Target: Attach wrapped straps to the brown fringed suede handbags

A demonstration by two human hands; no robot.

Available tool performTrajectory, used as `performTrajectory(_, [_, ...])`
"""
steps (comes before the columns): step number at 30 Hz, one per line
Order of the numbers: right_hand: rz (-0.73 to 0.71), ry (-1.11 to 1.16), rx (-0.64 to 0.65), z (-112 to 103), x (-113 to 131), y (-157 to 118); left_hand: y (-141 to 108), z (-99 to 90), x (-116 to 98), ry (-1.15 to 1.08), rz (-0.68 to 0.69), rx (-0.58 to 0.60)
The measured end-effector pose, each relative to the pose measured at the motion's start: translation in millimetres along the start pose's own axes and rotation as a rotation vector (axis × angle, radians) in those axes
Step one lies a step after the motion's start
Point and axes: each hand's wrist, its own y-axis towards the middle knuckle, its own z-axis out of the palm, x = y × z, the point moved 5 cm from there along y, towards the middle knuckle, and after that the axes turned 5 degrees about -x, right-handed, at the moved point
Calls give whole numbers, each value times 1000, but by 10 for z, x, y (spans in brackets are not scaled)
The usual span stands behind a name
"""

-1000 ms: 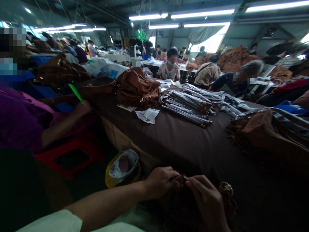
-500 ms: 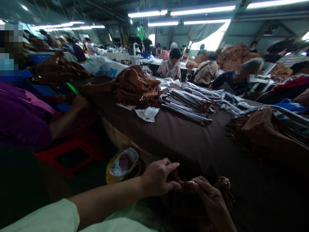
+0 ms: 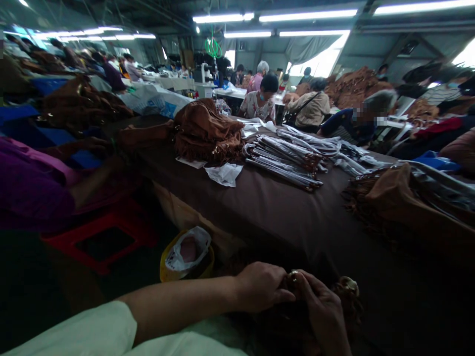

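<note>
Left hand (image 3: 260, 288) and right hand (image 3: 321, 311), fingers closed around a metal ring (image 3: 294, 273); yellow container (image 3: 166, 269) holds white bag (image 3: 187, 252)

The metal ring (image 3: 293, 273) on the dark bag (image 3: 345, 301) is glossy. The table cover (image 3: 274, 217) is matt brown cloth. The fringed bag (image 3: 208, 133) is matt, suede-like material. The bundled straps (image 3: 282, 160) are wrapped in glossy plastic. The stool (image 3: 100, 242) is smooth red plastic.

1. We look from one head-worn camera, facing forward and down along a long brown-covered table (image 3: 282, 212).
2. Our left hand (image 3: 260, 287) and right hand (image 3: 319, 311) sit close, at the near edge; the ceiling lights (image 3: 247, 34) lie far off.
</note>
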Motion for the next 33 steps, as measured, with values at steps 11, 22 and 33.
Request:
performTrajectory(11, [71, 174, 82, 146, -156, -72, -42, 164, -108, 18, 19, -16])
performTrajectory(22, [237, 355, -61, 180, -285, -105, -75, 178, -87, 34, -48, -60])
performTrajectory(33, [-263, -179, -133, -44, 526, 106, 119, -140, -221, 38, -131, -317])
